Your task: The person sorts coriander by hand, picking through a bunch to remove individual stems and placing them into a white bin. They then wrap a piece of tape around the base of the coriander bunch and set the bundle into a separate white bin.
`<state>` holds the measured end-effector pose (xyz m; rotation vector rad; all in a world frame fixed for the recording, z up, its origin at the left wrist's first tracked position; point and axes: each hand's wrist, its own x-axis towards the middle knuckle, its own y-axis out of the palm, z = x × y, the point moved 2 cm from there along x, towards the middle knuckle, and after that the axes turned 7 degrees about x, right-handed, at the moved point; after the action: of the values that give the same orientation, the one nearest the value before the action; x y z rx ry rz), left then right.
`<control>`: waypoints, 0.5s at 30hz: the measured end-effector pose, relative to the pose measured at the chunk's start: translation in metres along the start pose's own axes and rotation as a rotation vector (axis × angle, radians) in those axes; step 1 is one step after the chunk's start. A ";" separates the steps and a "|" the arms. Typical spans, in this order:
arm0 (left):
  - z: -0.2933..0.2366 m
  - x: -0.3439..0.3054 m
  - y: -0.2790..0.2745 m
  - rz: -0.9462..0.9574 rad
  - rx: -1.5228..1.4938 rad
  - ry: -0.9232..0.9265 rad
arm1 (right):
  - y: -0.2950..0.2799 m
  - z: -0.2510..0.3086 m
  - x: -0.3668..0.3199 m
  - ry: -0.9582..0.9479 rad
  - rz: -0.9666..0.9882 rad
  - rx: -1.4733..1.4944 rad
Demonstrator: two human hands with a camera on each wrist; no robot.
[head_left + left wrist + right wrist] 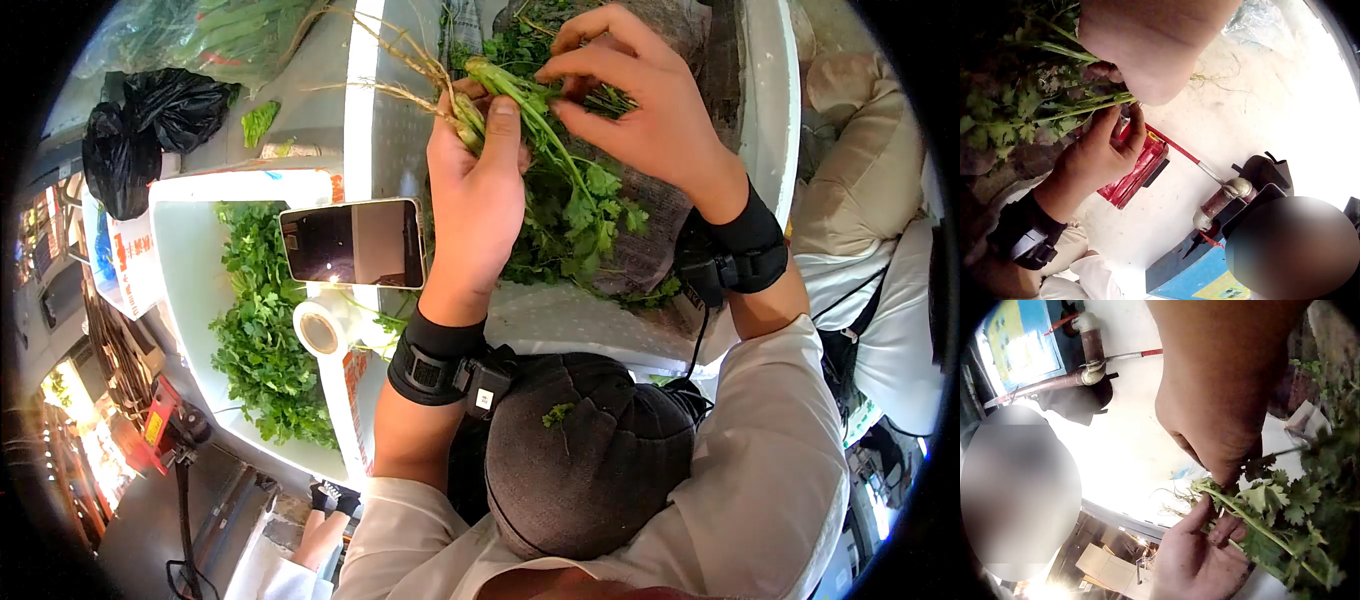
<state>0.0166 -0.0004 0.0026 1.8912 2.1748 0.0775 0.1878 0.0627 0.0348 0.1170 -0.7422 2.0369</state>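
My left hand grips a small bunch of coriander by its stems, thumb pressed along them. Pale thin roots stick out past the thumb, and leaves hang to the other side. My right hand is raised at the stems, thumb and fingers bent loosely and apart. In the left wrist view, the right hand's fingertips are right at the stem ends. The right wrist view shows the left palm turned up under the stems, while the right fingertips are partly hidden.
More coriander lies on dark cloth inside a white foam box. A second box on the left holds leafy bunches. Between them are a phone and a white roll. A black plastic bag lies farther back.
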 end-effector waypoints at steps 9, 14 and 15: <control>0.000 0.001 -0.001 0.010 0.006 -0.021 | 0.004 0.010 0.003 -0.190 0.000 -0.151; 0.001 0.001 -0.003 -0.015 0.044 -0.057 | 0.010 -0.005 0.001 -0.311 -0.059 -0.217; 0.001 0.001 -0.002 -0.028 0.063 -0.066 | 0.010 -0.006 0.002 -0.296 -0.078 -0.270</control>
<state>0.0143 0.0002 0.0006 1.8682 2.1832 -0.0584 0.1793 0.0633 0.0262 0.2912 -1.1713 1.8467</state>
